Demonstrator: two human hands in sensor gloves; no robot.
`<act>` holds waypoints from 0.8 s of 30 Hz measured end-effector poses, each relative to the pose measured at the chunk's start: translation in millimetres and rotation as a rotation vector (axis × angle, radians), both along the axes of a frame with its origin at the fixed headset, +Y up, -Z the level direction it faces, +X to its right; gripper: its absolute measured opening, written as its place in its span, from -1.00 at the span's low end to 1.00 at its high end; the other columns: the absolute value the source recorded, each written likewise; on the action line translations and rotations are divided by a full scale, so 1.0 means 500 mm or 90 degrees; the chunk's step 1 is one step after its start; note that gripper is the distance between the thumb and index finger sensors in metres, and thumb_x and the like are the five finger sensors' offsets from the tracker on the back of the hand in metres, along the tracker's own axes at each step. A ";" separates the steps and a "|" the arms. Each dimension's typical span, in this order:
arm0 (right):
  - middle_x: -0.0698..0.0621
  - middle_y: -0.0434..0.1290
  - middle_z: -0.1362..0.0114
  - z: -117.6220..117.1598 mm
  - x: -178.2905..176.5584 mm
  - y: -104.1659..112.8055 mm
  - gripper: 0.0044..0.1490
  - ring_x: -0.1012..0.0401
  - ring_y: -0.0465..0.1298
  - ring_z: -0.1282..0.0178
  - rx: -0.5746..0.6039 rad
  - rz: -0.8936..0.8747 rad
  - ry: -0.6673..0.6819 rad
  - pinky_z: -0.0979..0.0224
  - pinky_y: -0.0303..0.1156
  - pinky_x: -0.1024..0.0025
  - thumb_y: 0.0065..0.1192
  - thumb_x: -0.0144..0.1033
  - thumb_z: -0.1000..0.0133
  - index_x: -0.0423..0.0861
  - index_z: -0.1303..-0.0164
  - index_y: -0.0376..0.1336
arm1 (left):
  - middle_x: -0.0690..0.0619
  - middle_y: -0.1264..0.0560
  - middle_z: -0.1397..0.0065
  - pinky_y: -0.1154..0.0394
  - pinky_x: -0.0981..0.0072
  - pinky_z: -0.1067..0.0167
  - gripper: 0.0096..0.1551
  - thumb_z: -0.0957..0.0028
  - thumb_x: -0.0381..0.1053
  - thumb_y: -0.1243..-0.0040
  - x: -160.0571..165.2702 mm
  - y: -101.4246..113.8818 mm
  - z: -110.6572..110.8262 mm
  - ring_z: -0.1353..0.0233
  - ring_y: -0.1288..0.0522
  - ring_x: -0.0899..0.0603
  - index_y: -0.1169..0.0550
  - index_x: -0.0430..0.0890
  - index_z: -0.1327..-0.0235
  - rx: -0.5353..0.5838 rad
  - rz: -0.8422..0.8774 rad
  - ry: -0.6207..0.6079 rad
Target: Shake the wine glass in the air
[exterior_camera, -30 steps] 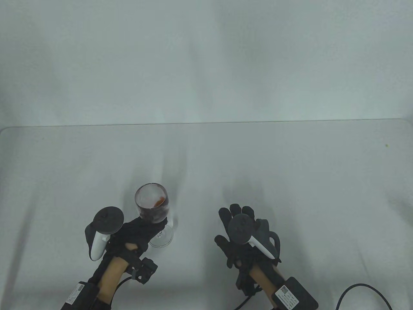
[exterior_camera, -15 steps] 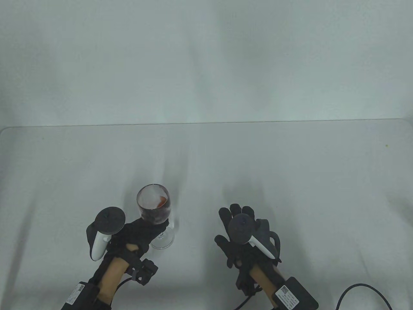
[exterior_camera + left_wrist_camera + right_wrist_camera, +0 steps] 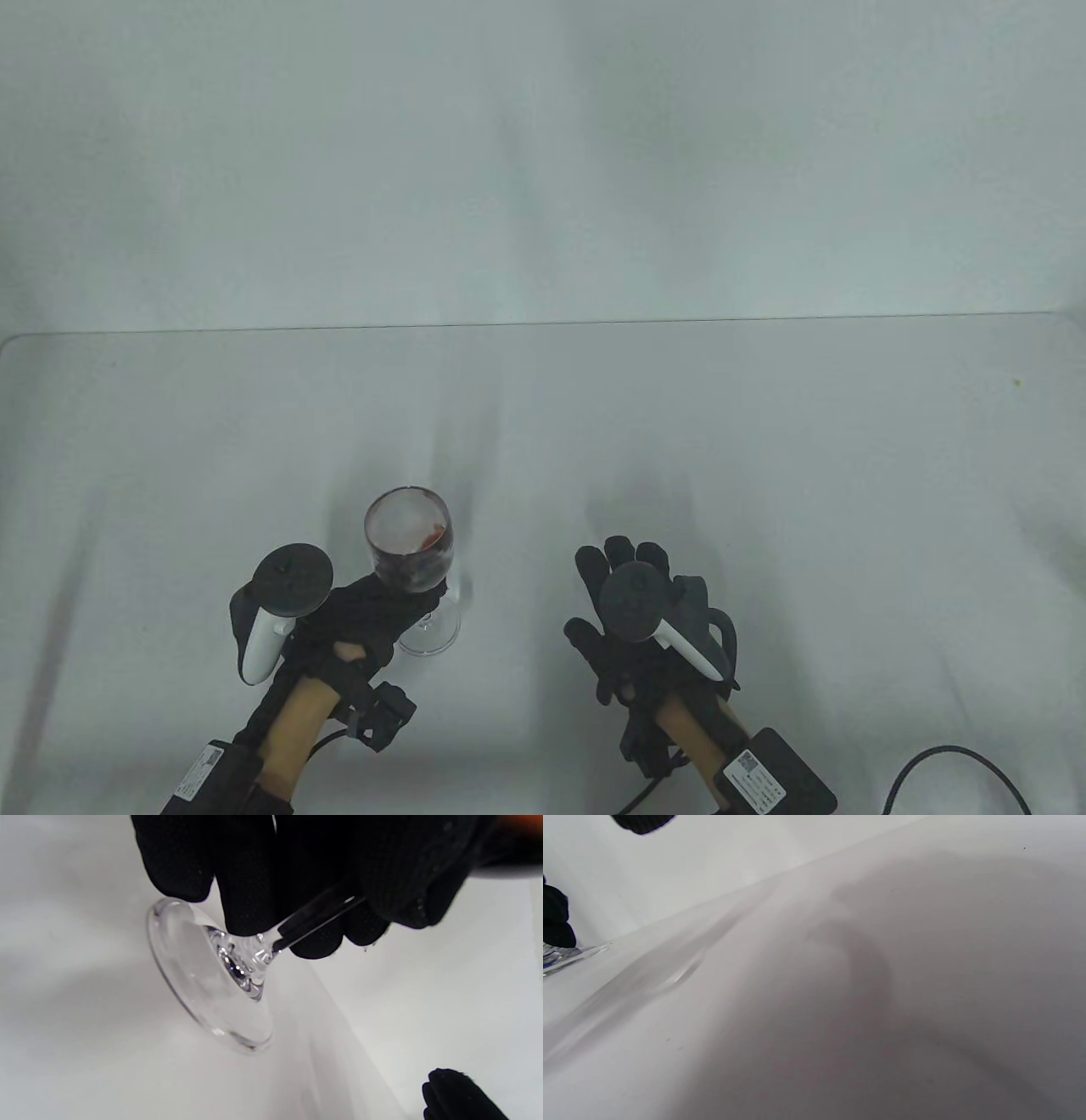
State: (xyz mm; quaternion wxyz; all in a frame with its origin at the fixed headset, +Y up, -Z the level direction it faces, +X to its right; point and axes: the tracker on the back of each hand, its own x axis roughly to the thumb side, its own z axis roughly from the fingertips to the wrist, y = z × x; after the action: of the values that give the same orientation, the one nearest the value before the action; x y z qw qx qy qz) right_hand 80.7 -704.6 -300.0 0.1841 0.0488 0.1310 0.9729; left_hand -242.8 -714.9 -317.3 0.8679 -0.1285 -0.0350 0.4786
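A clear wine glass (image 3: 410, 548) with red liquid in its bowl is near the table's front left. My left hand (image 3: 373, 607) grips its stem just under the bowl. In the left wrist view my gloved fingers (image 3: 250, 887) wrap the stem above the round foot (image 3: 203, 984); whether the foot touches the table I cannot tell. My right hand (image 3: 632, 594) rests flat on the table with fingers spread, holding nothing, to the right of the glass. The glass foot shows at the left edge of the right wrist view (image 3: 568, 955).
The white table (image 3: 764, 475) ends at a far edge against a pale wall. A black cable (image 3: 942, 768) lies at the front right corner. A small dark speck (image 3: 1016, 382) sits near the right edge.
The glass and my left hand have shifted slightly to the right, and the red liquid has moved inside the bowl. My right hand has not moved.
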 end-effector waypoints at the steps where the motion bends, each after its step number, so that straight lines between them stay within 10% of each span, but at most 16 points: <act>1: 0.20 -0.40 -0.65 0.000 0.000 0.000 0.00 -0.03 -0.33 -0.72 0.000 0.000 0.000 -0.56 -0.28 -0.30 -0.03 0.28 0.10 0.30 -0.39 -0.38 | 0.20 -0.66 -0.30 -0.42 -0.07 -0.37 -0.55 0.10 0.15 -0.38 0.001 0.000 0.001 -0.38 -0.61 -0.08 -0.65 0.24 -0.10 -0.002 -0.015 -0.008; 24: 0.20 -0.40 -0.65 0.000 0.000 0.001 0.00 -0.03 -0.33 -0.72 -0.001 -0.001 0.001 -0.55 -0.27 -0.30 -0.03 0.28 0.10 0.30 -0.39 -0.38 | 0.20 -0.66 -0.30 -0.42 -0.07 -0.36 -0.55 0.11 0.15 -0.38 0.004 0.003 0.001 -0.38 -0.61 -0.08 -0.65 0.24 -0.10 0.008 -0.041 -0.013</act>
State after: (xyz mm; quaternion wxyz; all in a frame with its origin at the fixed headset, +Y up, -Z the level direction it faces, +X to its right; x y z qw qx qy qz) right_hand 80.7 -704.0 -299.8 0.1846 0.0496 0.1317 0.9727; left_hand -241.0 -713.3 -316.6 0.8831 -0.1287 -0.0425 0.4492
